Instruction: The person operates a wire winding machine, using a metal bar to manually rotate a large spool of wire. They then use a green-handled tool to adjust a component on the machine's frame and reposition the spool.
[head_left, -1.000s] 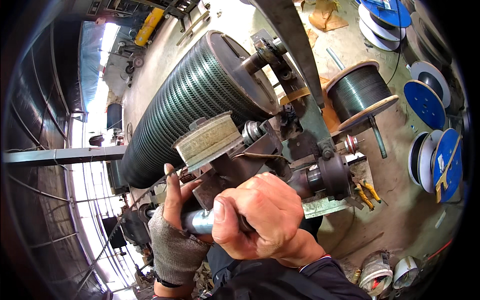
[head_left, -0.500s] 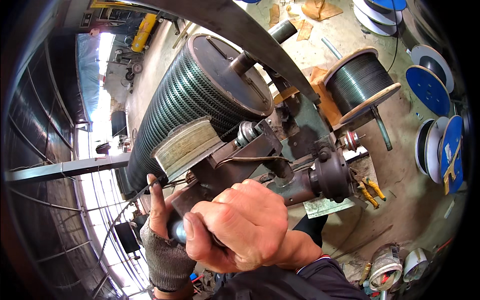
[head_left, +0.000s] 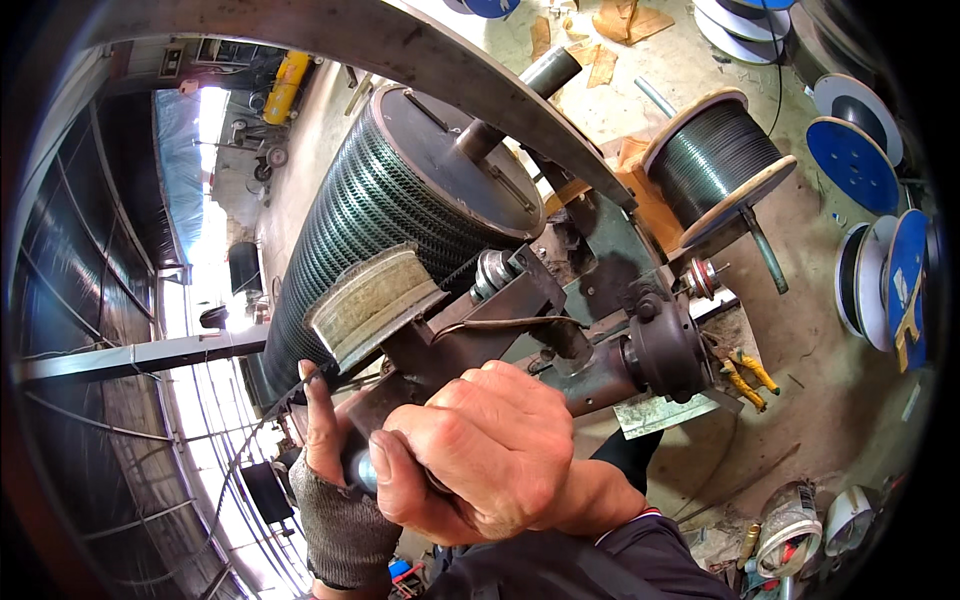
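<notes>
My right hand (head_left: 490,450) is bare and wrapped round a metal handle (head_left: 358,468), whose rounded bluish end shows beside my thumb. Left of it, my left hand (head_left: 345,510) wears a grey fingerless glove. One finger of it is stretched up, its tip against a black toothed strip (head_left: 288,398); its other fingers are mostly hidden behind my right hand. Just above that fingertip sits a worn, pale grooved wheel (head_left: 375,305) on a dark metal bracket (head_left: 410,350). Behind the wheel a large drum (head_left: 350,220) is wound with rows of the dark strip.
A curved steel beam (head_left: 420,40) crosses above the drum. At right stands a wooden-flanged spool (head_left: 715,160) of black cable on a rod. Blue-and-white reels (head_left: 850,165), yellow-handled pliers (head_left: 745,378) and a bucket (head_left: 790,530) are farther right. A grey metal bar (head_left: 140,360) reaches in from the left.
My view has shifted slightly, so the drum and wheel sit a little lower in the picture. Both hands keep nearly the same pose and place on the machine.
</notes>
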